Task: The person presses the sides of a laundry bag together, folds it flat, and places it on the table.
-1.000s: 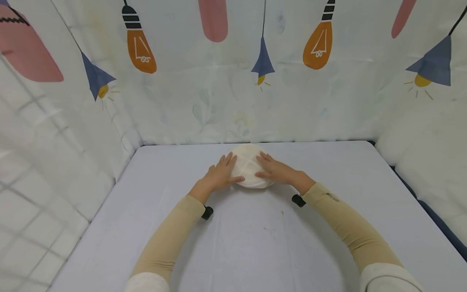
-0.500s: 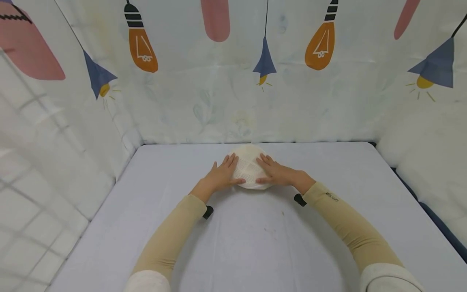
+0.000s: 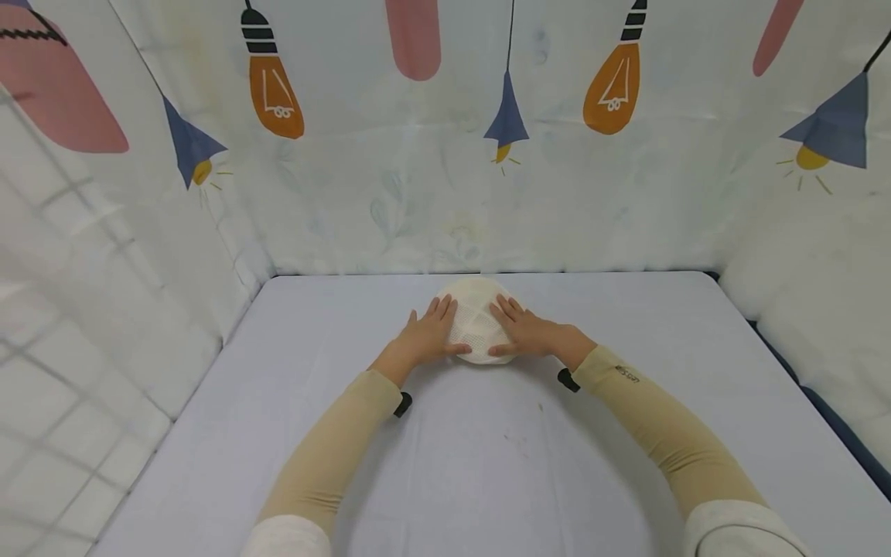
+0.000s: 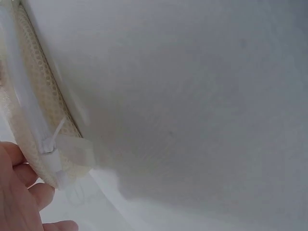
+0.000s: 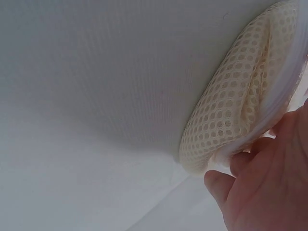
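A round cream mesh laundry bag [image 3: 476,321] lies near the far edge of the table in the head view. My left hand [image 3: 426,338] rests on its left side, fingers spread and mostly straight. On the opposite side, my right hand [image 3: 534,333] lies against the bag in the same way, its thumb low on the front. A white zipper [image 4: 30,91] with a small pull runs along the bag's rim in the left wrist view. Larger mesh holes show on the bag's lower side [image 5: 224,108] in the right wrist view. Underneath, the bag is hidden.
A white cloth covers the table [image 3: 459,456]. Behind it hangs a pale curtain [image 3: 334,209] printed with lamps and bulbs, and white side walls stand left and right. Small black devices [image 3: 568,379] are strapped under both wrists.
Both hands stay on the laundry bag. The left hand has shifted very slightly right, and its fingers lie a little closer together. The bag stays in nearly the same place.
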The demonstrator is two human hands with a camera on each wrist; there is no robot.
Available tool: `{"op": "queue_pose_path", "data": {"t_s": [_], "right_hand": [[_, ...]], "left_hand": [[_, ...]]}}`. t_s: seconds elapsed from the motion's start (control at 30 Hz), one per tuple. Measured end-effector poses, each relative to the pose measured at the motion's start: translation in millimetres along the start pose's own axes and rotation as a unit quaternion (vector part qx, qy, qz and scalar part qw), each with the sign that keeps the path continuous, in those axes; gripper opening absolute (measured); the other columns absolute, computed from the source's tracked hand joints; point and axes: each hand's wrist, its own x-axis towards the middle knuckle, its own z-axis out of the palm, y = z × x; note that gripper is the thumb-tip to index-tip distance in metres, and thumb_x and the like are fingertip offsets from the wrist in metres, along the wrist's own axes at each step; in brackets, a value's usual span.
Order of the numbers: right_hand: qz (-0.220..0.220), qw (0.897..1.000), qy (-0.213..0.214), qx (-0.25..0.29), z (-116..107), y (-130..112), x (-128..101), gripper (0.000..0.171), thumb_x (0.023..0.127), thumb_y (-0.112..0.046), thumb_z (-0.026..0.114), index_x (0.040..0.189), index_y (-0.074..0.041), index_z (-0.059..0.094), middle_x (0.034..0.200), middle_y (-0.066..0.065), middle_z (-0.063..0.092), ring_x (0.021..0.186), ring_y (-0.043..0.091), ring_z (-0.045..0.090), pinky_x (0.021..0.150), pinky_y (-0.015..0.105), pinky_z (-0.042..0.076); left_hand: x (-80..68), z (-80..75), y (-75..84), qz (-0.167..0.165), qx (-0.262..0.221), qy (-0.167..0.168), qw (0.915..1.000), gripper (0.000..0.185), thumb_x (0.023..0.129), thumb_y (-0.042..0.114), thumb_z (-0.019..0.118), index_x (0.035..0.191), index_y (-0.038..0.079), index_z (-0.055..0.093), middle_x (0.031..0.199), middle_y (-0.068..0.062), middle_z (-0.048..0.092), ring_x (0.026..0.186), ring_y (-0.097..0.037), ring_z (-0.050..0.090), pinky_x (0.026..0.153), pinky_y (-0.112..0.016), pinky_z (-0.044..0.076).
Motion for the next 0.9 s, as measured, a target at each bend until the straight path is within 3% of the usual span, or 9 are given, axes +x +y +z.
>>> {"op": "queue_pose_path", "data": {"t_s": [0.37,0.9], "right_hand": [[0.023,0.999,-0.007,-0.036,2.8,-0.9,1.3,0.098,0.103,-0.057,0.052,0.163,0.001,-0.001,0.168,0.023,-0.013,0.154,0.042,-0.005,0.122,0.059,0.012],[0.033,0.998,-0.003,-0.054,5.7,-4.8,1.9,0.099,0.102,-0.057,0.054,0.163,0.000,-0.001,0.168,0.022,-0.012,0.155,0.041,-0.005,0.121,0.060,0.015]], "left_hand": [[4.0,3.0,2.5,-0.024,0.006,-0.017,0.9995,0.105,0.096,0.064,0.058,0.164,0.001,0.008,0.171,-0.015,0.002,0.156,-0.035,0.004,0.117,-0.069,0.016],[3.1,2.5,5.8,-0.032,0.002,-0.033,0.9989,0.105,0.098,0.062,0.057,0.163,-0.001,0.004,0.171,-0.016,-0.003,0.156,-0.036,0.000,0.118,-0.068,0.014]]}}
